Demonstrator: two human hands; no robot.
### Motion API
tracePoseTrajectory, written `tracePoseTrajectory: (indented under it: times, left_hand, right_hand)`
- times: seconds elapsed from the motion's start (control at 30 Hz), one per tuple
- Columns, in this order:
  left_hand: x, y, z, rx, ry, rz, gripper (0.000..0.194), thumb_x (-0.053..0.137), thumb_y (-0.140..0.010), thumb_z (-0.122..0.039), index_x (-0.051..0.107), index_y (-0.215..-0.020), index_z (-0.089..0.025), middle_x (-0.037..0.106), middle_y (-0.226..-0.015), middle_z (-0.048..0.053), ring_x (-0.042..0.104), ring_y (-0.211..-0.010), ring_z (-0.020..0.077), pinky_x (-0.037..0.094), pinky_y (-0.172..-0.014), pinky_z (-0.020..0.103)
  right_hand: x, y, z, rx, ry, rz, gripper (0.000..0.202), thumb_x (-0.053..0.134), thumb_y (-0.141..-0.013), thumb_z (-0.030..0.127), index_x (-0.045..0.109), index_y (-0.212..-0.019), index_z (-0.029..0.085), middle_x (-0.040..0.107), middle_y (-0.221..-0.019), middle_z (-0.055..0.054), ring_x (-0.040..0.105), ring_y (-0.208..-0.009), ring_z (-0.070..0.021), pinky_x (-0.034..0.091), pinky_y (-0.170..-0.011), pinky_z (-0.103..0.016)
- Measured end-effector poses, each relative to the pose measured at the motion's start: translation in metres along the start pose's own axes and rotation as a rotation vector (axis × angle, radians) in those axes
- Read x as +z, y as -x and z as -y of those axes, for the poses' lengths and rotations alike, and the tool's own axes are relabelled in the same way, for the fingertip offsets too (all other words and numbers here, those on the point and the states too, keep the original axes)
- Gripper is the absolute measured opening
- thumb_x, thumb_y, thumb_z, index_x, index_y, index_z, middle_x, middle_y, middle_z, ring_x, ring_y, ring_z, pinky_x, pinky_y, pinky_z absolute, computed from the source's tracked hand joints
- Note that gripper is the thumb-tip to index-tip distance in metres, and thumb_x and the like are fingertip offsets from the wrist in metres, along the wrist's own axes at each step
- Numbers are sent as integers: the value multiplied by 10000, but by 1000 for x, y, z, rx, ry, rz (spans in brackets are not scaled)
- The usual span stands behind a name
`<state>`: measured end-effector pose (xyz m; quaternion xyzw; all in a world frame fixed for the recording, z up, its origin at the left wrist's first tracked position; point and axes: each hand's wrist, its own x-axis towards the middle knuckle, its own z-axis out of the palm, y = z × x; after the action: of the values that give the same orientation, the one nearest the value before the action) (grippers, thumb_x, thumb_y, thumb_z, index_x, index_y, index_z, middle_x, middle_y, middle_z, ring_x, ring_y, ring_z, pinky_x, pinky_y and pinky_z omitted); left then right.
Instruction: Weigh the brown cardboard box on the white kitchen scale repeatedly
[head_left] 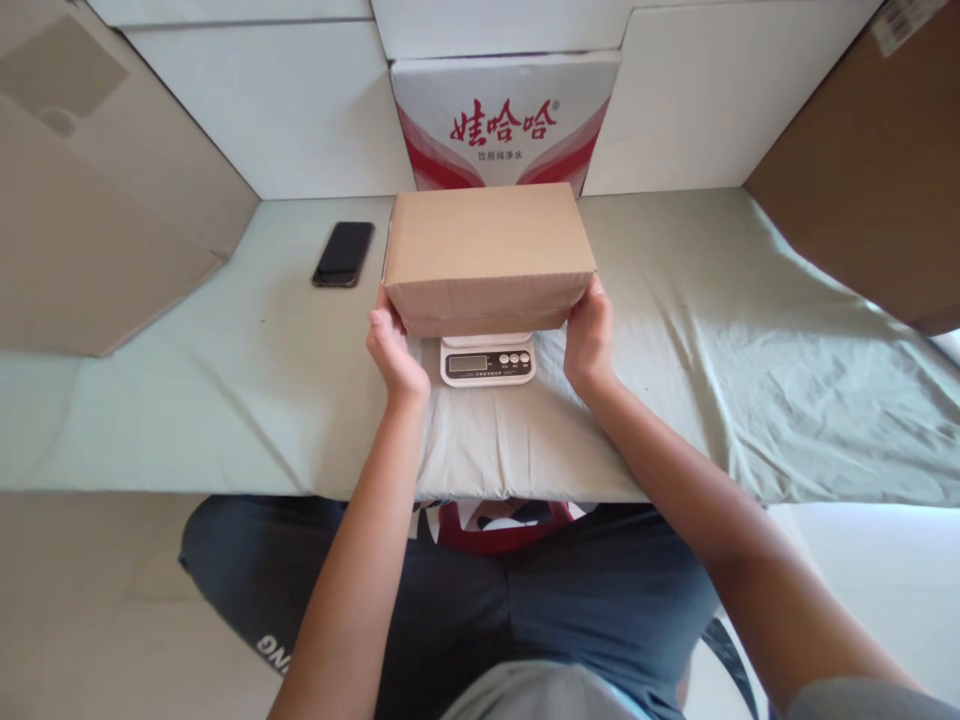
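A brown cardboard box (491, 240) is gripped at its two lower ends between my hands. My left hand (394, 350) presses against its left end, with most fingers hidden behind or under the cardboard. At the opposite end, my right hand (589, 335) holds the near right corner, its fingertips partly out of sight. Below the box sits a white digital kitchen scale (487, 362); its display and several round buttons show, while the box covers its platform. Whether the box rests on the scale or hovers just above it, I cannot tell.
A black phone (345, 254) lies to the left on the pale green cloth (300, 400). Behind stands a white and red printed carton (506, 120) among white boxes. Large brown cartons flank both sides, left (112, 200) and right (877, 170). The cloth's near edge borders my lap.
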<state>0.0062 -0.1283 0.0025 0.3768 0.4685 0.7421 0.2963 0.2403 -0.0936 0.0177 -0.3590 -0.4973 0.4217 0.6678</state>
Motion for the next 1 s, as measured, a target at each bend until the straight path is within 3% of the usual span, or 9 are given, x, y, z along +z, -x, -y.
tracePoseTrajectory:
  times: [0.27, 0.43, 0.67, 0.83, 0.93, 1.0]
  left_hand:
    - [6, 3, 0, 34, -4, 13, 1092, 374, -901, -1042, 727, -1495, -196, 699, -1596, 192, 529, -1648, 347, 469, -1324, 438]
    - [5, 7, -5, 68, -21, 24, 1040, 448, -910, -1017, 760, -1449, -184, 738, -1529, 198, 575, -1609, 370, 486, -1312, 451]
    - [1, 5, -34, 106, 7, 92, 946, 534, -896, -994, 784, -1387, -225, 736, -1534, 175, 597, -1587, 386, 473, -1341, 524]
    - [5, -41, -55, 124, 16, 209, 761, 681, -910, -902, 809, -1272, -245, 780, -1426, 128, 580, -1602, 381, 494, -1339, 539]
    - [25, -86, -40, 127, 71, 248, 695, 544, -1057, -817, 772, -1221, -181, 779, -1408, 132, 530, -1649, 341, 497, -1336, 452]
    - [43, -111, -18, 4, 83, 131, 698, 308, -1181, -689, 729, -1190, -132, 779, -1407, 96, 539, -1640, 285, 476, -1320, 361]
  right_hand:
    - [4, 2, 6, -9, 38, 45, 612, 514, -974, 805, 765, -1282, 339, 810, -1339, -43, 604, -1549, -333, 409, -1415, -522]
    - [3, 9, 7, 5, 80, 73, 660, 495, -976, 854, 742, -1350, 369, 771, -1445, -31, 579, -1589, -319, 410, -1415, -522]
    - [5, -4, 19, -78, 88, 73, 701, 485, -949, 898, 736, -1361, 390, 760, -1448, -20, 519, -1654, -337, 403, -1438, -532]
    - [17, -55, 11, -161, 101, 77, 828, 335, -945, 956, 722, -1378, 366, 712, -1443, -6, 427, -1731, -354, 372, -1448, -578]
    - [27, -98, -8, -149, 114, 19, 954, 293, -888, 1023, 715, -1391, 331, 714, -1475, -27, 388, -1757, -355, 342, -1478, -556]
    - [33, -120, -24, -130, 86, -16, 961, 358, -843, 1058, 715, -1382, 348, 716, -1515, -5, 386, -1760, -317, 328, -1495, -499]
